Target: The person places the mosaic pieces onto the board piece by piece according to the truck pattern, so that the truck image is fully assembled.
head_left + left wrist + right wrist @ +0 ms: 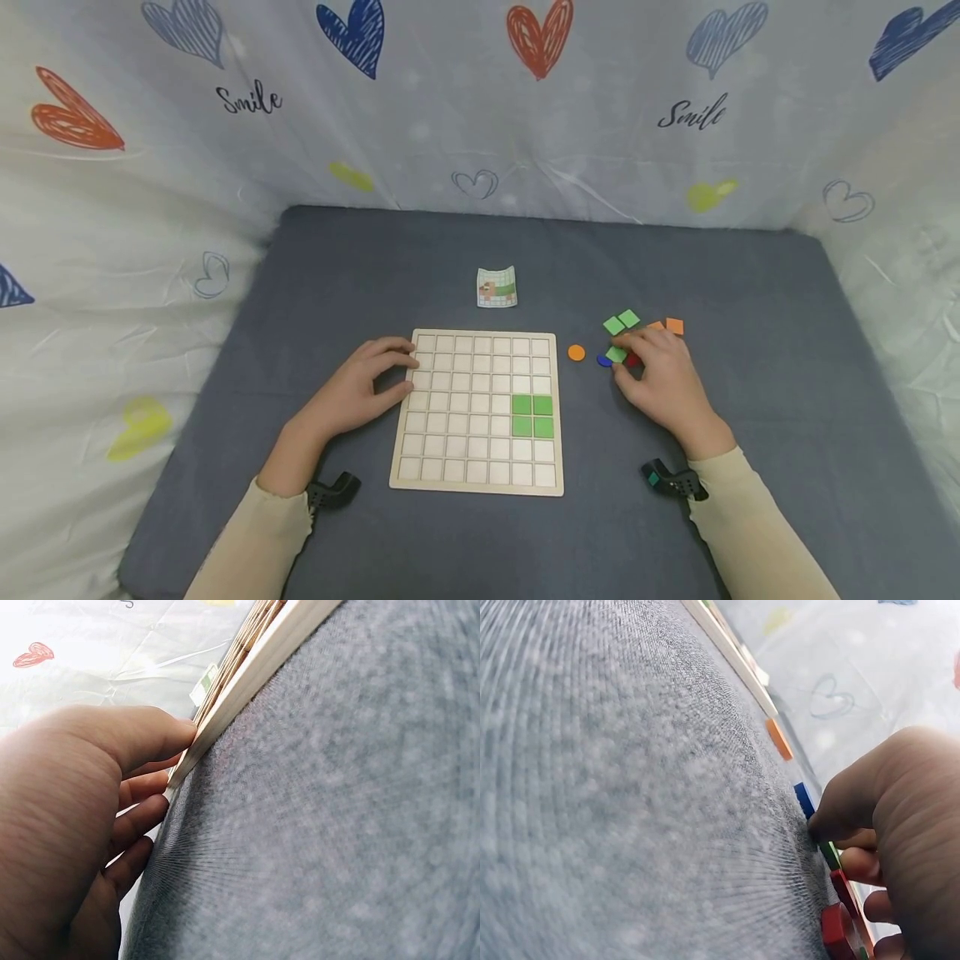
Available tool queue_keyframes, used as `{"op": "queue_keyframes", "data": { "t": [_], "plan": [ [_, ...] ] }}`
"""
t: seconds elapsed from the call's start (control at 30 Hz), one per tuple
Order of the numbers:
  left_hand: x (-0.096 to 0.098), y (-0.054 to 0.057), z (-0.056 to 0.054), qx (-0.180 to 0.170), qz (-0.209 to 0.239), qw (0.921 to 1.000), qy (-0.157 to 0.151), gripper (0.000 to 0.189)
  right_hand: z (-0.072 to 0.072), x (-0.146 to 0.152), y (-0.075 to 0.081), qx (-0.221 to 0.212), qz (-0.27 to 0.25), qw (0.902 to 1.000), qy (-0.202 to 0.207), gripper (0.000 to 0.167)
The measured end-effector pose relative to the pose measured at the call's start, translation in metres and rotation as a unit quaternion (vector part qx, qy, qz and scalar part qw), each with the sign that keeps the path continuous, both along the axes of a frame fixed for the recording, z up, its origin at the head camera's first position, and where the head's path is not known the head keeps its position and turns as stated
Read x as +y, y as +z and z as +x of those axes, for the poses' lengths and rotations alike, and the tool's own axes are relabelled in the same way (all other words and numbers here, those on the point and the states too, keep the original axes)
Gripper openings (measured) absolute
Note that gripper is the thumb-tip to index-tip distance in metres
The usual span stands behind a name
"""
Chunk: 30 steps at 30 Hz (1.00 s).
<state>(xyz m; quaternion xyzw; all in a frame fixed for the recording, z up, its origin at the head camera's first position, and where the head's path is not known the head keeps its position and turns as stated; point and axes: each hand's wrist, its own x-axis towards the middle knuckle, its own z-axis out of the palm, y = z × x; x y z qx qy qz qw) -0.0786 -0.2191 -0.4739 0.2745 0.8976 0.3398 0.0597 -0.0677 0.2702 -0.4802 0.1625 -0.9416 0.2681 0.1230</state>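
We see a wooden grid board (480, 489) on the grey counter (337, 275), its seven rows of seven framed cells making small square compartments. Four green squares (522, 405) fill a two-by-two block near its right edge, in the fourth and fifth rows from the top; the other cells show pale bottoms. Our left hand (360, 383) rests at the board's left edge, its fingers loosely extended and touching the rim, the thumb spread apart from them. Our right hand (663, 383) is over the loose pieces right of the board, thumb and forefinger bent around a green tile (617, 354); we cannot tell whether they pinch it. That hand partly covers a blue disc (603, 361), a red piece (633, 360) and one of two orange tiles (675, 326). Two more green tiles (613, 326) lie just beyond its fingers, and an orange disc (576, 352) lies between board and hand. Above the board sits a curled picture card (497, 287), its printed grid too small for us to read fully. In the right wrist view, the lowest red pieces are blurred and cut off.
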Motion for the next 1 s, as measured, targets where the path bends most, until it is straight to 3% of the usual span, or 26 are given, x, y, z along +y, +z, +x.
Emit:
{"op": "queue_keyframes", "data": {
  "t": [1.0],
  "plan": [
    [0.0001,-0.0016,-0.0013,0.01,-0.001,0.9999,-0.004,0.032,-0.0017,-0.0011,-0.0024,0.022,-0.008,0.9997,-0.01,0.026]
  ]
}}
